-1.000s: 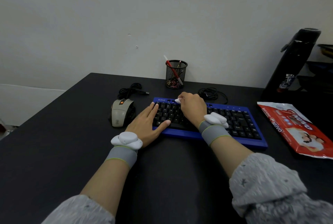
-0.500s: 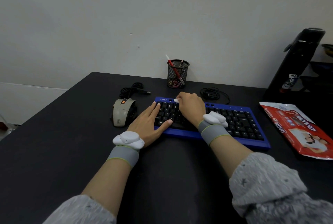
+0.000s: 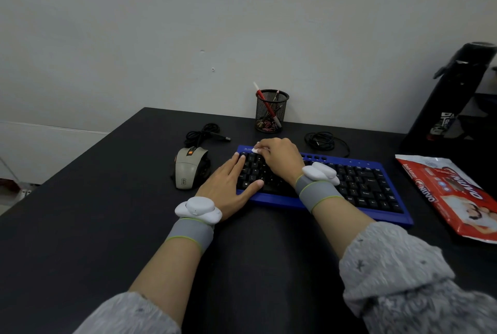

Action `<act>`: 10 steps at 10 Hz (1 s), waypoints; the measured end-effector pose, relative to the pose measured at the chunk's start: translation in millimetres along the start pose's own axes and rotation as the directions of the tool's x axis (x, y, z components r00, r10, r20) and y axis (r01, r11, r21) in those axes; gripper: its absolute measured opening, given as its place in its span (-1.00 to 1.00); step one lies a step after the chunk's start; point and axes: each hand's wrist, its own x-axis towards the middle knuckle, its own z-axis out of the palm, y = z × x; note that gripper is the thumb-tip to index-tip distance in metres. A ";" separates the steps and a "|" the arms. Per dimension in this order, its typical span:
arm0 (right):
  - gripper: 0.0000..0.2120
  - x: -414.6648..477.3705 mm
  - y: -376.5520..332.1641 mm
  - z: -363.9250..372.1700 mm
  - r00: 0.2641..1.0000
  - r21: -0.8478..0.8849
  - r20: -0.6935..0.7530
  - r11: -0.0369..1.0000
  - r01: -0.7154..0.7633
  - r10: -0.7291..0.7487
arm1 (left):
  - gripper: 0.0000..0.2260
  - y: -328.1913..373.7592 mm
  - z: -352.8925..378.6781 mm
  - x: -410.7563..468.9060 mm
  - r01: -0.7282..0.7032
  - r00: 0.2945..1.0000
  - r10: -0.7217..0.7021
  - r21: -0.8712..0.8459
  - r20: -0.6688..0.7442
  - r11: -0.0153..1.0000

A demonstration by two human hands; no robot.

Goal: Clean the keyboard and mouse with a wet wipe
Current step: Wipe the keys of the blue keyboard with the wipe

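Observation:
A blue keyboard (image 3: 363, 185) with black keys lies on the black desk (image 3: 94, 226). My right hand (image 3: 279, 157) curls over a small white wet wipe (image 3: 256, 150) and presses it on the keyboard's far left corner. Only a bit of the wipe shows past the fingers. My left hand (image 3: 228, 185) lies flat with straight fingers on the keyboard's left end, thumb along the front keys. A grey mouse (image 3: 188, 169) with an orange wheel sits just left of the keyboard, untouched.
A red wet wipe pack (image 3: 451, 196) lies at the right of the keyboard. A mesh pen cup (image 3: 271, 111) stands by the wall. Coiled cables (image 3: 204, 133) lie behind the mouse, and more cable (image 3: 322, 141) lies behind the keyboard. A tall black bottle (image 3: 446, 102) stands far right.
My right hand with the wipe has slid slightly left along the keyboard's top row. The left hand has stayed flat on the keyboard's left end.

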 end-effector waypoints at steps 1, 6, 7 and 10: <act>-0.74 3.1 -0.3 1.9 0.999 -0.016 -0.008 0.999 -0.043 0.043 | -0.30 0.5 -0.4 -0.7 -0.001 1.000 0.001 0.002 -0.002 1.000; -0.73 1.1 2.8 2.5 0.993 -0.032 -0.034 0.993 -0.111 0.110 | -0.30 0.6 -0.1 -0.4 0.004 1.000 -0.004 -0.002 -0.004 1.000; -0.74 -1.8 4.9 -0.3 0.996 -0.036 -0.039 0.995 -0.088 0.086 | -0.30 -0.2 0.2 -0.3 0.001 1.000 -0.001 -0.006 -0.004 1.000; -0.76 -9.1 11.3 -9.2 0.999 0.039 -0.008 0.999 -0.035 0.035 | -0.30 0.0 -0.1 0.8 0.012 1.000 -0.012 0.002 0.008 1.000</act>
